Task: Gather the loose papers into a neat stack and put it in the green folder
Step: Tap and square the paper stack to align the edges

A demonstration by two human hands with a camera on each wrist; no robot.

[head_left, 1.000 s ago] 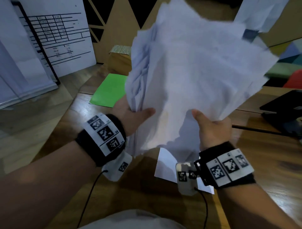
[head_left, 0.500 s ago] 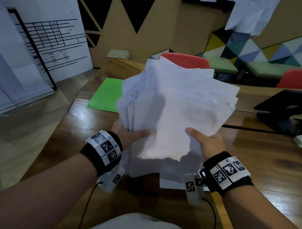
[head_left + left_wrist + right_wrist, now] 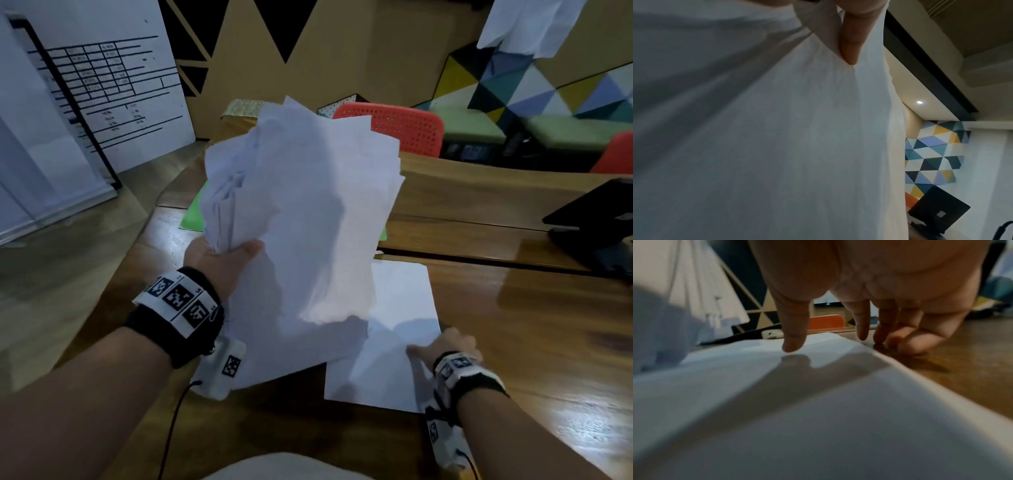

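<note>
My left hand [image 3: 222,255] grips a thick, uneven bundle of white papers [image 3: 308,219] at its lower left, holding it up over the wooden table [image 3: 534,335]; the left wrist view shows the thumb [image 3: 851,47] pressed into the papers [image 3: 777,146]. One loose sheet [image 3: 394,342] lies flat on the table. My right hand [image 3: 445,346] is at that sheet's right edge, thumb [image 3: 795,337] just above the sheet [image 3: 797,410], fingertips [image 3: 881,335] on the wood beside it, holding nothing. The green folder [image 3: 191,216] lies behind the bundle, mostly hidden.
A black device on a stand [image 3: 596,222] sits at the table's right. Red chairs [image 3: 397,130] stand beyond the far edge. A whiteboard [image 3: 102,89] leans at the left over the floor. My clothing shows at the bottom.
My right hand has let go of the bundle and dropped to the loose sheet on the table. The left hand alone holds the bundle, now lower and further left.
</note>
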